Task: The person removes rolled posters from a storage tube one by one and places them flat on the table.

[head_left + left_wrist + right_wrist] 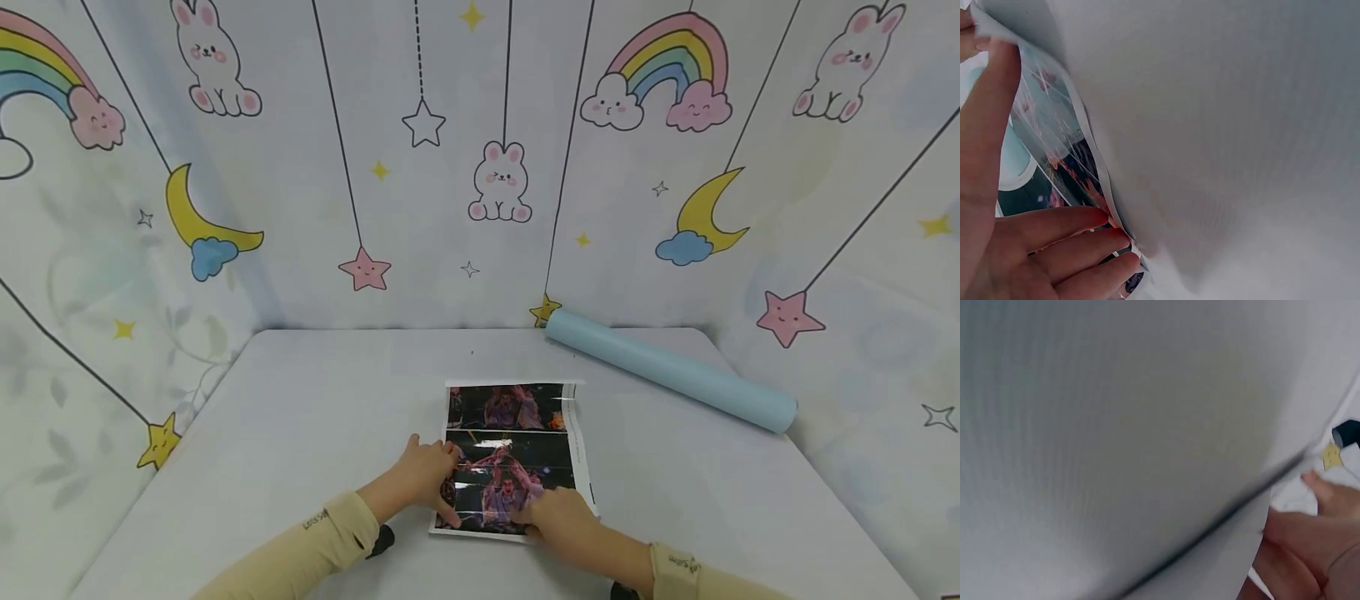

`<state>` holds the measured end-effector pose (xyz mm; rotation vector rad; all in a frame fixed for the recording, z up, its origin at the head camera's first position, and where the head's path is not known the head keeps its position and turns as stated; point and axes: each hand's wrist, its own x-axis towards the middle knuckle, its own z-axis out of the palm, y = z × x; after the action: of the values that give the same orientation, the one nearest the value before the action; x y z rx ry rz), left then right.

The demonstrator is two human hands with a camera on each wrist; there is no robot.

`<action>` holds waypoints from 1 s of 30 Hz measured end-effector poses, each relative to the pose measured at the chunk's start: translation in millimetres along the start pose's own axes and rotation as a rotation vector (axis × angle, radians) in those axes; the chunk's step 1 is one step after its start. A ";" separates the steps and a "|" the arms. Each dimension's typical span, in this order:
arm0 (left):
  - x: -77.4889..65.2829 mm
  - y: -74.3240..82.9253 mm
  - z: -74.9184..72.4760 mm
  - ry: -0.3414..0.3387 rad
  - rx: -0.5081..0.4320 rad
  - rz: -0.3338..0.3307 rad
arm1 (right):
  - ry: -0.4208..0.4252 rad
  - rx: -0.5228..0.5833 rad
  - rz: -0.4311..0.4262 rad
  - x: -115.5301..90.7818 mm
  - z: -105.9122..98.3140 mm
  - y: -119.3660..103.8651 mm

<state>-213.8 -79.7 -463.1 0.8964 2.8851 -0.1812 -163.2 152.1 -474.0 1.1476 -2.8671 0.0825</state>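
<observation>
A glossy printed sheet (510, 462) with dark, colourful photos of people and a white border lies on the white table. Several crosswise lines show on its surface. My left hand (426, 473) rests at its left edge, thumb on the lower part and fingers higher up. In the left wrist view, that hand's long fingers (1072, 240) lie nearly straight along the border of the printed sheet (1079, 150). My right hand (558, 521) touches the lower right part of the print, index finger stretched, the others bent. Its grip on the edge is unclear in the right wrist view.
A pale blue roll (667, 367) lies slantwise at the back right of the white table (330, 408). Behind and beside the table hangs a cloth backdrop (442, 200) with rabbits, stars, moons and rainbows.
</observation>
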 end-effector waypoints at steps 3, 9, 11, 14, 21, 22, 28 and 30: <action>-1.2 2.5 0.1 -0.047 0.015 -0.025 | -0.103 0.322 -0.012 1.9 -3.7 18.7; -5.1 5.3 2.6 -0.077 -0.010 -0.039 | -0.298 0.984 0.016 9.0 -7.8 73.6; -6.1 5.3 4.6 -0.080 -0.034 -0.041 | -0.279 1.019 0.076 11.8 -8.2 89.1; -6.6 4.8 6.7 -0.075 -0.069 -0.036 | -0.204 1.000 0.182 16.2 -7.5 108.2; -7.4 6.4 10.2 -0.074 -0.088 -0.018 | -0.108 0.924 0.327 30.3 3.3 137.5; -7.6 6.9 10.3 -0.075 -0.079 -0.018 | -0.103 0.899 0.339 32.8 4.6 140.2; -8.3 11.0 6.9 -0.096 -0.051 -0.028 | -0.066 0.641 0.348 49.0 -1.0 148.9; -8.8 12.5 5.3 -0.100 -0.041 -0.027 | -0.052 0.519 0.337 53.1 -3.8 151.2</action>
<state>-199.0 -75.1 -468.1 0.8173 2.7994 -0.1642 -305.9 225.2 -471.1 0.6953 -3.1487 0.8633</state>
